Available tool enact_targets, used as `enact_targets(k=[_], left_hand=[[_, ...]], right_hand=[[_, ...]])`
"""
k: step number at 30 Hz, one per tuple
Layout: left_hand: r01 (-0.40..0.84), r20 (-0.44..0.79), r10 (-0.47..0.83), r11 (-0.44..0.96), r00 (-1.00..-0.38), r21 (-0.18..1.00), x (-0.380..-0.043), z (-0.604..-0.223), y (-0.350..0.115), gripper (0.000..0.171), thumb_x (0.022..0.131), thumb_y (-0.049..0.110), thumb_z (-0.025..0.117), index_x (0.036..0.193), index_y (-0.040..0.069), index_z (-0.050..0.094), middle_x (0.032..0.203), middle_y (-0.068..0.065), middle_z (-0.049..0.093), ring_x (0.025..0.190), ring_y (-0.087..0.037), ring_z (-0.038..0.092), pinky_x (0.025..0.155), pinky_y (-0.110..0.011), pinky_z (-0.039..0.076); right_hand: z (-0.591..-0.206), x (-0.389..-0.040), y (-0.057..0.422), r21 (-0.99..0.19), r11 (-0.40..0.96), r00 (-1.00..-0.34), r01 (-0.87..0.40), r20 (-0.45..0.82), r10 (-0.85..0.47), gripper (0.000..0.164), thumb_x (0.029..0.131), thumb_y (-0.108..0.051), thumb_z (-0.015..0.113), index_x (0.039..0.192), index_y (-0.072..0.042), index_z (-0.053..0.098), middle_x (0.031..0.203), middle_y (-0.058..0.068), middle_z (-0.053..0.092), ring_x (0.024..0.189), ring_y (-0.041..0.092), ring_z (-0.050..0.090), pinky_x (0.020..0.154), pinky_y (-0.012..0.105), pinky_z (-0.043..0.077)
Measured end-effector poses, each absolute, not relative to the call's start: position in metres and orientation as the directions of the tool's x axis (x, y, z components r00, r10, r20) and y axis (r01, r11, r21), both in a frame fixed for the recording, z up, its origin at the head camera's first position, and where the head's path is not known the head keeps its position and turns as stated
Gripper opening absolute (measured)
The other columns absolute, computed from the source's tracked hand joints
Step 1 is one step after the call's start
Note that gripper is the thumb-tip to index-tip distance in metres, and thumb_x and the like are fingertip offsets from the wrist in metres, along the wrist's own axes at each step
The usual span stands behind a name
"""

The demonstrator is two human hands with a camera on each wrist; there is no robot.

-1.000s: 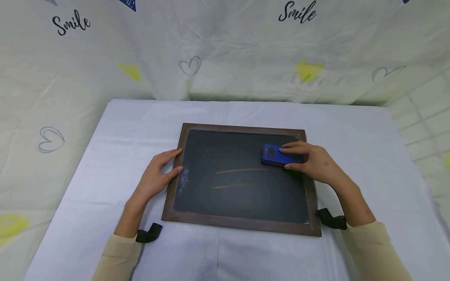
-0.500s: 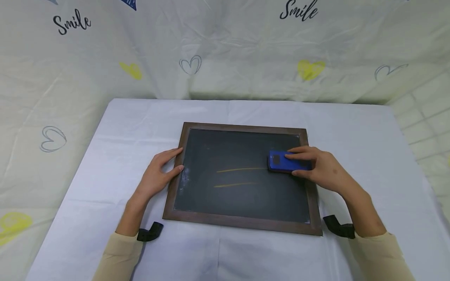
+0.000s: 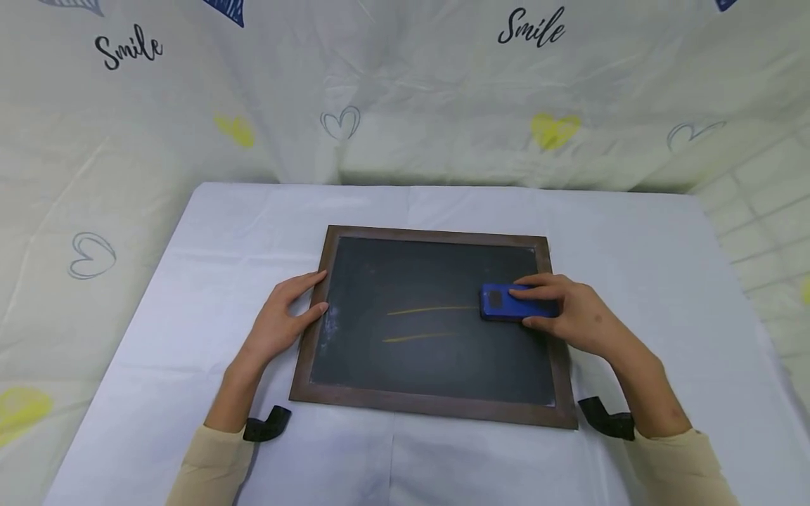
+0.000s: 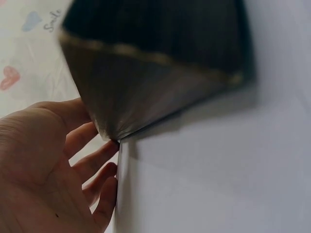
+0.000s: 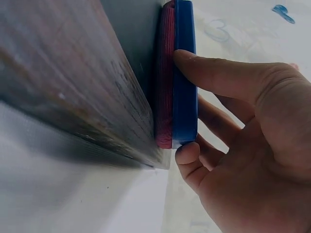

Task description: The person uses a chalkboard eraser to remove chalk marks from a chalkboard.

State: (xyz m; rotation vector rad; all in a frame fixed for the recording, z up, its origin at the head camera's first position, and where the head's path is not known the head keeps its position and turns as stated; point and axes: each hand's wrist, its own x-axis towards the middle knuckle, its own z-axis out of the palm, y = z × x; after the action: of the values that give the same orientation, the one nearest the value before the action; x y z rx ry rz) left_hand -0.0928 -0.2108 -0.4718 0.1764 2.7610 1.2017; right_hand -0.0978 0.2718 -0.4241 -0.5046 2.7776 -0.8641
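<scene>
A small chalkboard (image 3: 430, 365) with a brown wooden frame (image 3: 436, 407) lies on the table; two thin yellow chalk lines (image 3: 418, 338) run across its middle. My right hand (image 3: 579, 316) holds a blue chalkboard eraser (image 3: 503, 302) by its sides, over the board's right part. Its red felt pad (image 5: 165, 77) faces the dark surface in the right wrist view. At the opposite edge, my left hand (image 3: 278, 323) touches the frame with thumb and fingertips. In the left wrist view its fingers (image 4: 99, 160) are spread and fairly straight along the frame's side.
A white cloth (image 3: 190, 295) covers the table. Behind and to the left hangs a pale sheet (image 3: 430, 84) printed with hearts and "Smile". Black camera mounts (image 3: 268, 424) sit at both wrists. Whitish chalk smudges mark the board's left side.
My right hand has slid the eraser towards me and slightly right along the board. My left hand stays at the left frame. The head view has shifted a little.
</scene>
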Motion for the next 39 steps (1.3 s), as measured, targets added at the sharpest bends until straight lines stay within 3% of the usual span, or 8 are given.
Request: enact_targets(k=[39], left_hand=[[0.054,-0.071,0.159,0.669,-0.985,0.742,-0.091,-0.474,-0.211,0.06,0.102,0.028,0.07,0.157,0.021,0.049,0.165,-0.013,0.042,0.156,-0.039,0.03,0.125,-0.065,0.026]], right_hand=[[-0.432,-0.107,0.229,-0.581,0.756,-0.902,-0.302,-0.082,-0.423,0.05,0.086,-0.015,0.086,0.134,-0.016,0.073,0.146,0.008,0.063,0.137,0.041,0.056,0.103,0.058,0.054]])
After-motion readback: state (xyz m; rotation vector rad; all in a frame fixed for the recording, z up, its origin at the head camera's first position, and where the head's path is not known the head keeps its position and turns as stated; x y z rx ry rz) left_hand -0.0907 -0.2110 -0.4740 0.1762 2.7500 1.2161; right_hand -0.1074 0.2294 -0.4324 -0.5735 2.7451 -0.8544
